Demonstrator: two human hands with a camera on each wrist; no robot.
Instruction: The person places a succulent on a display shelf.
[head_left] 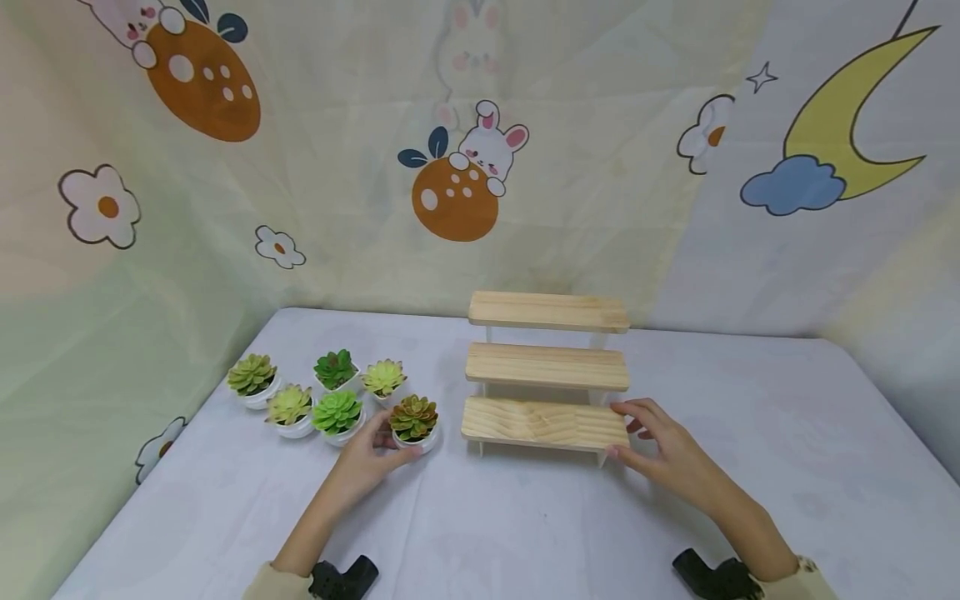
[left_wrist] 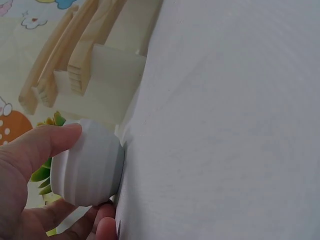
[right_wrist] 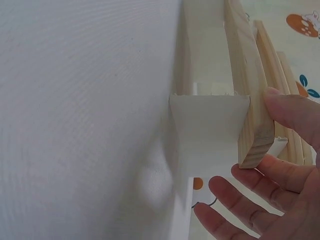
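My left hand (head_left: 371,457) grips a small white pot (left_wrist: 87,162) holding a reddish-green succulent (head_left: 414,418), thumb on one side and fingers on the other. The pot's base is at the tabletop; whether it touches cannot be told. My right hand (head_left: 667,450) pinches the right end of the lowest board of a three-tier wooden stand (head_left: 546,423), its thumb at the front edge. In the right wrist view the thumb and forefinger sit on either side of that board's end (right_wrist: 257,135), while the other fingers extend below. The boards rest on white supports (right_wrist: 210,125).
Several more potted succulents stand left of my left hand, among them a bright green one (head_left: 337,412) and a pale one (head_left: 384,378). A white cloth covers the table (head_left: 525,525). Behind it hangs a printed fabric backdrop (head_left: 585,225).
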